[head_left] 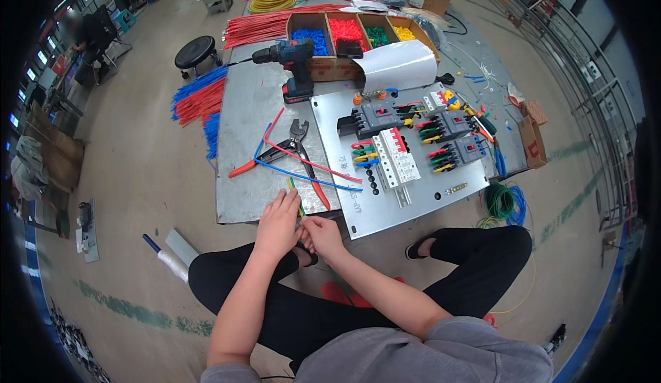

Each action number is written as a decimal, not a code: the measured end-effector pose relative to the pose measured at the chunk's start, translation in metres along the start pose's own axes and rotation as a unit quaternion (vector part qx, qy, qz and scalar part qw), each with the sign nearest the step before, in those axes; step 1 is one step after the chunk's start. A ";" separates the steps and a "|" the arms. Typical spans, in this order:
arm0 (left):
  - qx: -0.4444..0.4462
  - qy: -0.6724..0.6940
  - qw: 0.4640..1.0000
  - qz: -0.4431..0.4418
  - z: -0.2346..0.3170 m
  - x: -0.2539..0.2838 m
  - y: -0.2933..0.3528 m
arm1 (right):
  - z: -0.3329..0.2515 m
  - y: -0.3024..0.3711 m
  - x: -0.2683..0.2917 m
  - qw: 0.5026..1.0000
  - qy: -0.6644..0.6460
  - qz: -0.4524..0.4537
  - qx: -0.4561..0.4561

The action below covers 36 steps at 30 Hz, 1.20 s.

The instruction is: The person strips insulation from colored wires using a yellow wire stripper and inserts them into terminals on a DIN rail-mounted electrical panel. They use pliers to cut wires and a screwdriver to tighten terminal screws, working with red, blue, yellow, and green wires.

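A short length of green-and-yellow wire (301,209) shows at my left hand (278,226), whose fingers are closed on it at the table's front edge. Beside it my right hand (323,238) pinches at the wire's near end; its fingertips are partly hidden. Just beyond lie a red wire (313,164) and a blue wire (303,175), crossing over crimping pliers (281,147) with orange-red handles. To the right, a metal mounting plate (344,212) carries a white row of breakers (397,159) and several grey circuit breakers (454,125) with coloured wire ends.
A cordless drill (295,66) stands on the metal table (241,108). Behind it is a divided cardboard box (334,71) of coloured caps, with a white sheet (399,66) against it. Red and blue wire bundles (200,101) overhang the left edge. Coiled wires (501,200) lie at right.
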<state>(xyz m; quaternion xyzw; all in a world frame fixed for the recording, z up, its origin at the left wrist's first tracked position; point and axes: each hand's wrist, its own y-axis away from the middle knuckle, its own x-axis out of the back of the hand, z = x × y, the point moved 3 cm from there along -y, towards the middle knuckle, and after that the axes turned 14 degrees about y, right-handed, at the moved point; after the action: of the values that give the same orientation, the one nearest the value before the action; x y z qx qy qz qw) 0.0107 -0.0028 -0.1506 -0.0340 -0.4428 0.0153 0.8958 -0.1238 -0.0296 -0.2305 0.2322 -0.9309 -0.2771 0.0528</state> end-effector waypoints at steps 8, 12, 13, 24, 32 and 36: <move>-0.035 0.006 0.999 0.011 -0.014 -0.017 -0.004 | -0.006 -0.005 0.004 1.000 0.007 -0.001 -0.026; 0.044 0.073 0.994 -0.071 0.004 0.000 -0.015 | -0.004 -0.004 0.004 0.999 -0.025 0.021 -0.023; 0.032 0.065 0.995 -0.072 0.000 0.000 -0.014 | -0.004 -0.004 0.003 0.999 -0.022 0.019 -0.024; -0.057 -0.017 0.997 -0.051 -0.009 -0.014 -0.012 | -0.007 -0.002 0.004 0.998 -0.044 -0.003 -0.038; -0.046 -0.004 0.995 -0.088 -0.005 -0.005 -0.013 | -0.001 0.005 0.008 0.995 -0.088 0.005 -0.050; -0.047 -0.004 0.996 -0.071 -0.008 -0.005 -0.011 | -0.002 0.011 0.010 0.997 -0.070 0.010 -0.034</move>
<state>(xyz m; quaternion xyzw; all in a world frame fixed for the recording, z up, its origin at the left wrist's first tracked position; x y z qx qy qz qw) 0.0139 -0.0149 -0.1585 -0.0444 -0.4475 -0.0687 0.8905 -0.1362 -0.0269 -0.2230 0.2016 -0.9246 -0.3233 -0.0016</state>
